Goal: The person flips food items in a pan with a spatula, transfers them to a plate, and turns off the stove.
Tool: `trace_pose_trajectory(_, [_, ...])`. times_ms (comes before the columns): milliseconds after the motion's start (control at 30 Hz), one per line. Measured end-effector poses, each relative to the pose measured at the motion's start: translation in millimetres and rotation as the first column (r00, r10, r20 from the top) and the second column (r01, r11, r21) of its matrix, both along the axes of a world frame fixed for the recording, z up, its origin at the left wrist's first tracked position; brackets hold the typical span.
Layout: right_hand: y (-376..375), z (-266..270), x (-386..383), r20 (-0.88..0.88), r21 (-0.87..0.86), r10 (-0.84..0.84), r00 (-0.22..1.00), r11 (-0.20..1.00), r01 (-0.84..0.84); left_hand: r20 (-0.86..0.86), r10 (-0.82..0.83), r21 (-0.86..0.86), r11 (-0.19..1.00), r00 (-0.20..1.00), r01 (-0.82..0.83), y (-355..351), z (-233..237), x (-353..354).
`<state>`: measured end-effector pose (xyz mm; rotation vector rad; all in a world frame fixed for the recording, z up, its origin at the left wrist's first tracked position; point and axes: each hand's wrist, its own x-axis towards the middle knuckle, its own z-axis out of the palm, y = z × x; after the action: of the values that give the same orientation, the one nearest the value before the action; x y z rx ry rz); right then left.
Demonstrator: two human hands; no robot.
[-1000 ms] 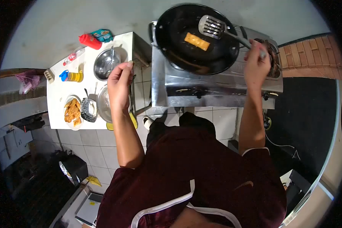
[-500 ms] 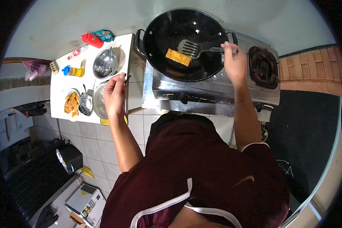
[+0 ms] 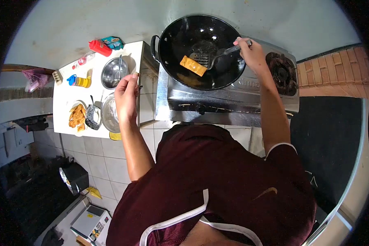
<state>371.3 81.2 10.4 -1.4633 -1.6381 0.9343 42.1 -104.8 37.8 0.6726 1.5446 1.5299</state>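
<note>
My right hand grips the handle of a slotted metal spatula, whose head is down in a large black wok on the stove. Beside the spatula's head, touching or nearly touching it, lies a golden-brown rectangular piece of food. My left hand is raised by the white table's right edge, thumb and fingertips pressed together; what they pinch, if anything, is too small to make out. Beneath and beside that hand are a metal bowl with a spoon and a wider bowl.
On the white table stand a plate of fried food, a dark speckled item, a yellow bottle with a blue cap, a red bottle and a teal packet. A second burner is at the right.
My right hand has shifted slightly left and up with the spatula handle, which is tilted more. My left hand has moved a little right. The whole view has shifted slightly.
</note>
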Motion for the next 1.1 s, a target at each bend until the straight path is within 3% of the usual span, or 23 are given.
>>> trace_pose_trajectory(33, [1.7,0.5,-1.8,-0.045,-0.07,0.017,0.999,0.997,-0.02,0.003,-0.004,0.002,1.0,1.0,0.004,1.4,1.0,-0.4])
trace_pose_trajectory(267, [-16.1,18.1,-6.5,0.008,-0.07,0.045,0.999,0.997,-0.045,0.022,0.006,-0.019,1.0,1.0,-0.005,2.8,0.6,-13.5])
trace_pose_trajectory(333, [-44.3,23.4,-7.0,0.048,0.078,0.076,0.996,0.994,-0.079,0.031,0.01,-0.024,1.0,0.999,-0.009,3.0,-1.8,-17.1])
trace_pose_trajectory(467, [-103.5,1.3,-0.4,0.032,0.115,-0.017,0.999,0.993,0.013,0.023,-0.008,-0.046,0.999,1.0,0.009,3.9,-10.2,-25.1])
trace_pose_trajectory(533, [-128.0,-5.2,3.1,-0.007,0.292,0.046,0.999,0.955,-0.042,0.03,-0.013,-0.046,0.999,0.999,0.014,6.7,-13.0,-25.1])
trace_pose_trajectory(567, [-136.9,-6.3,3.1,-0.006,0.292,0.041,0.999,0.956,-0.037,0.035,-0.013,-0.037,0.999,0.999,0.014,8.6,-13.0,-24.4])
trace_pose_trajectory(633, [-152.0,-8.0,-1.2,-0.093,0.047,-0.015,0.996,0.999,0.02,0.041,-0.02,-0.031,0.999,0.999,0.022,11.3,-14.3,-23.3])
trace_pose_trajectory(833, [-167.8,-8.0,-13.4,-0.115,0.198,-0.017,0.993,0.979,0.039,0.001,-0.09,-0.03,0.995,0.996,0.09,20.1,-17.1,-24.6])
trace_pose_trajectory(967, [-161.2,-6.7,-16.8,-0.123,0.177,-0.126,0.984,0.973,0.146,0.04,-0.08,-0.042,0.996,0.996,0.082,22.4,-14.7,-19.0])
trace_pose_trajectory(1033, [-152.5,-8.0,-18.6,-0.298,-0.016,-0.239,0.924,0.969,0.246,0.019,-0.087,-0.037,0.995,0.996,0.087,22.2,-14.8,-18.2])
trace_pose_trajectory(1100, [-140.3,1.8,-22.1,-0.257,-0.09,-0.294,0.92,0.956,0.28,0.028,-0.086,-0.035,0.996,0.996,0.087,22.0,-18.2,-18.2])
